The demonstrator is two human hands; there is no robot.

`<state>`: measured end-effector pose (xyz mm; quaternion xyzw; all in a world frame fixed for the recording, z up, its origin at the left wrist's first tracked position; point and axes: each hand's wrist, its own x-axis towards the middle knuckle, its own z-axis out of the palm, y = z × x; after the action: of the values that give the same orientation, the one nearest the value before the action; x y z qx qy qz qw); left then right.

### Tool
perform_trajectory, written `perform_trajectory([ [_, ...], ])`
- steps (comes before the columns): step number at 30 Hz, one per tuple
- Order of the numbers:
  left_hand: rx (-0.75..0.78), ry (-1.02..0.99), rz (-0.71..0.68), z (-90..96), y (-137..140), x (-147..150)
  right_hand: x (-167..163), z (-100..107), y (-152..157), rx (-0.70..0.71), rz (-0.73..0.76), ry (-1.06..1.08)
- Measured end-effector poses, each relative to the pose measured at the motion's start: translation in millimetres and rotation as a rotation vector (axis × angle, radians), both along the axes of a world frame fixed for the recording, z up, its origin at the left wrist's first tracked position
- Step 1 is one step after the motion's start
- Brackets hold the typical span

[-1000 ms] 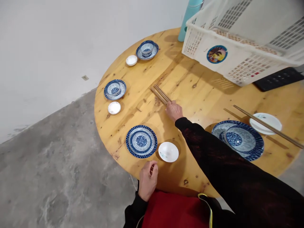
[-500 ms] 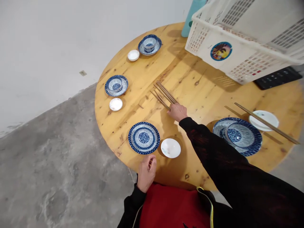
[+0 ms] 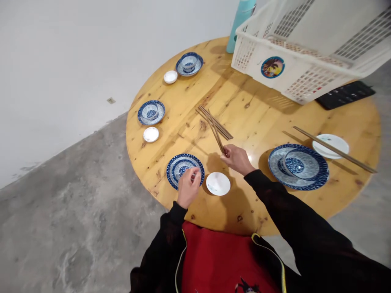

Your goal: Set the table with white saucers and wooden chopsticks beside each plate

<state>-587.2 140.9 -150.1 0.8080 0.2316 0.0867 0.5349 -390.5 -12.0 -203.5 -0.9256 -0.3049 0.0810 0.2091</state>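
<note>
My right hand point(image 3: 236, 158) is closed around the near ends of a pair of brown chopsticks point(image 3: 216, 132), raised at a slant over the table. Under and beyond them lies a small bundle of chopsticks point(image 3: 221, 127) on the wood. My left hand point(image 3: 188, 188), its fingers curled together with nothing visible in them, hovers over the near edge of a blue-patterned plate point(image 3: 171, 171), covering part of it. Between the two hands sits a small white dish point(image 3: 218, 184).
Two blue plates with bowls point(image 3: 151, 112) point(image 3: 189, 64) and small white dishes point(image 3: 151, 134) point(image 3: 170, 77) stand at the left. At right, chopsticks point(image 3: 336, 150) cross a white dish point(image 3: 331, 145) beside a plate with a bowl point(image 3: 298, 167). A white basket point(image 3: 273, 67) and turquoise bottle point(image 3: 240, 24) stand behind.
My right hand has drawn back toward me, lifting a pair of chopsticks off the bundle. My left hand has moved forward from the table edge to above the near plate.
</note>
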Motion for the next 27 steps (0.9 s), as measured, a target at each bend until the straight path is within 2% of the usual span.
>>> perform_trajectory([
  [4,-0.026,-0.072,-0.012,10.0,4.3,57.7,-25.1,16.8,-14.7,0.272,0.050,-0.046],
  [7,-0.111,-0.156,-0.089,18.5,-3.2,89.9,-38.2,31.3,-24.6,0.369,0.097,-0.008],
  [9,-0.109,-0.216,-0.180,24.3,-10.9,102.5,-42.8,38.0,-31.6,0.394,0.110,0.056],
  [12,-0.038,-0.253,-0.296,30.6,-24.2,110.1,-45.2,39.5,-43.2,0.405,0.078,0.116],
  [17,0.023,-0.273,-0.416,27.3,-48.1,110.5,-47.0,25.5,-65.8,0.418,0.006,0.139],
  [22,0.061,-0.243,-0.487,18.9,-64.8,111.2,-50.7,7.6,-84.6,0.405,-0.024,0.205],
  [27,0.099,-0.250,-0.519,19.5,-69.9,111.4,-52.9,-8.9,-90.5,0.414,-0.045,0.205],
])
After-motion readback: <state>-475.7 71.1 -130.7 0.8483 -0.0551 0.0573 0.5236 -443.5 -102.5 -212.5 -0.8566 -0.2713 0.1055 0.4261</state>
